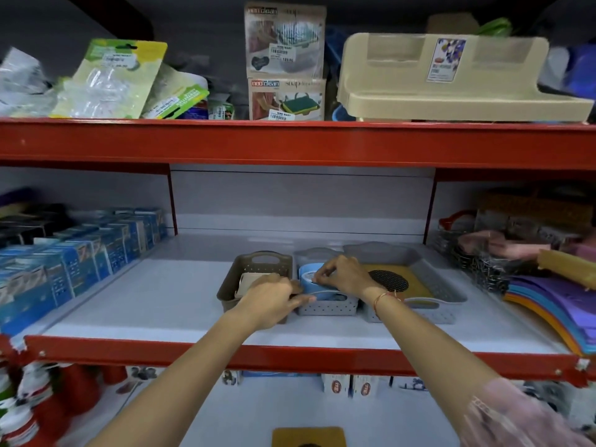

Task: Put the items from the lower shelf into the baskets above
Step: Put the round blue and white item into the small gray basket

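Note:
Three baskets stand side by side on the middle shelf: a brown basket holding a beige item, a small grey basket holding a blue round item, and a larger grey basket holding a yellow pad with a black mesh disc. My left hand rests on the front rim between the brown and small grey baskets, fingers curled. My right hand pinches the top of the blue round item inside the small grey basket. Another yellow pad lies on the lower shelf.
Blue boxes fill the shelf's left side; coloured sheets and metal clips crowd the right. A red shelf beam runs overhead, with packaged goods and a beige rack above. Small boxes sit on the lower shelf.

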`<action>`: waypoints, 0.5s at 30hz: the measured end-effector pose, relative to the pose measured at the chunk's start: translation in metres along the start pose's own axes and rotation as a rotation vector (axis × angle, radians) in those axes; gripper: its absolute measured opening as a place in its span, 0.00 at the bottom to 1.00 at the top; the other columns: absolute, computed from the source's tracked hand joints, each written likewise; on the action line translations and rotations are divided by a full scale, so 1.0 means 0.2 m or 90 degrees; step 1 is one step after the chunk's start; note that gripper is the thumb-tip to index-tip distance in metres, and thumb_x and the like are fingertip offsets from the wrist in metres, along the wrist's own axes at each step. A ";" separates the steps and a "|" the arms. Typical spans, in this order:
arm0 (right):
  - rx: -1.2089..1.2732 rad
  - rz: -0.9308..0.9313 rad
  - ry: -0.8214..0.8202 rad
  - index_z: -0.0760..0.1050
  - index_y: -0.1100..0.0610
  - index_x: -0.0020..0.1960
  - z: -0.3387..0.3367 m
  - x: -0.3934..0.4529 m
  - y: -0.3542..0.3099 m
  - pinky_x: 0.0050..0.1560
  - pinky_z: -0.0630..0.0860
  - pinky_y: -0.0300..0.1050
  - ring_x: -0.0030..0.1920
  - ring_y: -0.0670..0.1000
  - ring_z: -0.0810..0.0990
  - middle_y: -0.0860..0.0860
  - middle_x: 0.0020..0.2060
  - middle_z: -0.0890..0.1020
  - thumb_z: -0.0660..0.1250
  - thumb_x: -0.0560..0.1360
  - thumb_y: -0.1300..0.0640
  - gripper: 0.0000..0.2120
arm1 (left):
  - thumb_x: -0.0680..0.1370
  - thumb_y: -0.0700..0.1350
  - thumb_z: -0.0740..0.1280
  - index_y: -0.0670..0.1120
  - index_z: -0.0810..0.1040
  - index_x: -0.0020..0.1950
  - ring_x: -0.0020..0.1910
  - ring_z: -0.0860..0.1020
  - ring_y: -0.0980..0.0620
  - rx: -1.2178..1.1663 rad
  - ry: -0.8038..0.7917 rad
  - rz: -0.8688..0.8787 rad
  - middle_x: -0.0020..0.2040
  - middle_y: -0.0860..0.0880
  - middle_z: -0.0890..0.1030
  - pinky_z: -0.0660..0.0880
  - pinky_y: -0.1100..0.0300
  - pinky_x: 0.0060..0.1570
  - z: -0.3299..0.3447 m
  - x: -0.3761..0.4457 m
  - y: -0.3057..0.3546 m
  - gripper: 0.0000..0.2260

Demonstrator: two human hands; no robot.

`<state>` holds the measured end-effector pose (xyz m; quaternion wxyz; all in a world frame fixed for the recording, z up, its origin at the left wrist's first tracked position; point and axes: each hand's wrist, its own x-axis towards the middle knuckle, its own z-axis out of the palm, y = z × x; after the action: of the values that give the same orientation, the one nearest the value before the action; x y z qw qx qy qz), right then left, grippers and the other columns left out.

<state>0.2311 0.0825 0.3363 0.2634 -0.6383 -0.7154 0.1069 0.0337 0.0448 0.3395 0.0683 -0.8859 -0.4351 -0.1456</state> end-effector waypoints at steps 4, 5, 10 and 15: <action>-0.065 0.029 -0.072 0.79 0.64 0.37 -0.01 0.01 0.04 0.45 0.76 0.54 0.46 0.63 0.80 0.62 0.40 0.83 0.61 0.74 0.48 0.20 | 0.79 0.60 0.55 0.50 0.76 0.61 0.50 0.77 0.47 -0.043 -0.004 0.006 0.50 0.45 0.83 0.74 0.50 0.53 0.06 0.01 0.00 0.20; -0.093 0.037 -0.093 0.75 0.62 0.32 -0.01 0.00 0.04 0.46 0.75 0.53 0.46 0.62 0.80 0.60 0.36 0.80 0.60 0.74 0.47 0.21 | 0.79 0.60 0.55 0.51 0.76 0.61 0.50 0.77 0.48 -0.047 0.000 0.008 0.50 0.45 0.83 0.75 0.50 0.53 0.07 0.01 -0.01 0.20; -0.055 0.038 -0.055 0.78 0.63 0.41 -0.03 -0.05 -0.01 0.53 0.76 0.53 0.53 0.62 0.80 0.59 0.43 0.83 0.55 0.77 0.47 0.22 | 0.79 0.59 0.55 0.50 0.76 0.59 0.49 0.78 0.47 -0.058 0.024 0.014 0.49 0.45 0.83 0.76 0.52 0.50 0.08 0.00 -0.01 0.18; 0.039 -0.137 0.283 0.81 0.57 0.54 0.00 -0.34 -0.15 0.55 0.69 0.41 0.55 0.54 0.77 0.54 0.52 0.83 0.60 0.79 0.53 0.13 | 0.80 0.51 0.57 0.47 0.79 0.55 0.50 0.80 0.49 -0.131 0.241 0.065 0.51 0.50 0.84 0.76 0.53 0.54 0.11 -0.12 0.04 0.14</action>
<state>0.2087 0.0123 0.3340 0.4434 -0.5581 -0.7000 -0.0430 0.0311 0.0272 0.3108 0.0651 -0.8660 -0.3516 -0.3494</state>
